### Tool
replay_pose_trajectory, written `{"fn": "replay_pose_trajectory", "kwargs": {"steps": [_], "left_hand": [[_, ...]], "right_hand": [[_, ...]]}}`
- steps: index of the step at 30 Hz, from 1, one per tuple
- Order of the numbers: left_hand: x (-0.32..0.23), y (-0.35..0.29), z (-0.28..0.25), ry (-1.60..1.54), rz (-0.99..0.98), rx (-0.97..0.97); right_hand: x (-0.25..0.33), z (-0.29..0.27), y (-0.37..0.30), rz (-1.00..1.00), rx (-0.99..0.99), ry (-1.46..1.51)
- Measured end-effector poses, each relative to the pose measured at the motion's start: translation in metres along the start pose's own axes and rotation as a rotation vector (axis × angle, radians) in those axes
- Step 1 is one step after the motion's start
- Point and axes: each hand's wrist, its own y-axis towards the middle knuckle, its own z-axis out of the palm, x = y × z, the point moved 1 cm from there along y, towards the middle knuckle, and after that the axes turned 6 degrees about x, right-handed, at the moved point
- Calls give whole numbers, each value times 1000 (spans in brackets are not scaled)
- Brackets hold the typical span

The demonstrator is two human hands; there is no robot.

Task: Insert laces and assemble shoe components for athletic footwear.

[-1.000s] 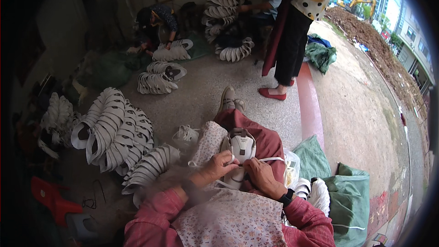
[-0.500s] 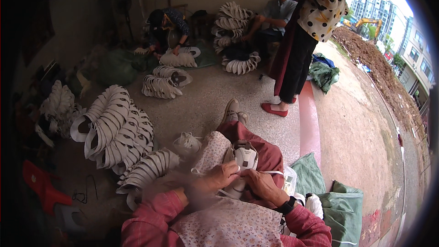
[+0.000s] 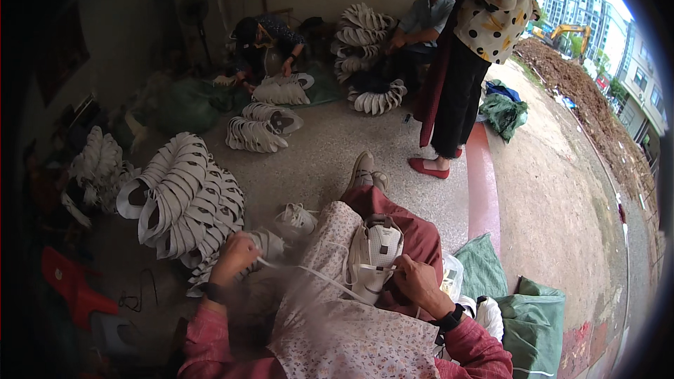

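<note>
A pale shoe upper (image 3: 383,244) with a perforated tongue lies on my lap, over the flowered apron (image 3: 344,340) and dark red trousers. My left hand (image 3: 235,258) is out to the left, fingers closed on a white shoelace (image 3: 319,275). That lace runs taut from it across the apron to the shoe. At the shoe's right edge, my right hand (image 3: 419,285) pinches a lace strand that crosses the tongue. Its fingertips partly hide the strand's end. Grey blur covers part of my left forearm.
Stacked shoe uppers (image 3: 186,193) stand at my left, and a laced white shoe (image 3: 296,219) lies beyond my knee. A red stool (image 3: 70,284) is at far left. Green sacks (image 3: 530,319) lie at my right. Someone in red shoes (image 3: 430,168) stands ahead; two others sit behind.
My left hand has moved from the shoe out to the left, drawing the shoelace into a long line. My right hand remains by the shoe, and the view has shifted slightly.
</note>
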Motion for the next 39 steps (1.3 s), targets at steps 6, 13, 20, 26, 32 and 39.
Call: {"fn": "replay_pose_trajectory", "kwargs": {"steps": [6, 13, 20, 26, 32, 39], "left_hand": [[-125, 19, -4, -279, 471, -108], [-198, 21, 86, -70, 821, 131], [-212, 8, 76, -434, 662, 597], [-172, -2, 47, -1190, 376, 698], [-43, -4, 8, -2279, -53, 163], [119, -45, -39, -2212, -200, -455]], "right_hand": [[-26, 2, -18, -144, -8, -114], [-11, -22, -29, -388, -61, -136], [-41, -42, -62, -125, -145, 1488], [-116, -84, -113, -557, -706, 2328], [-238, -98, -218, -734, -991, 2241], [-313, -49, -272, -352, -1324, 2127]]}}
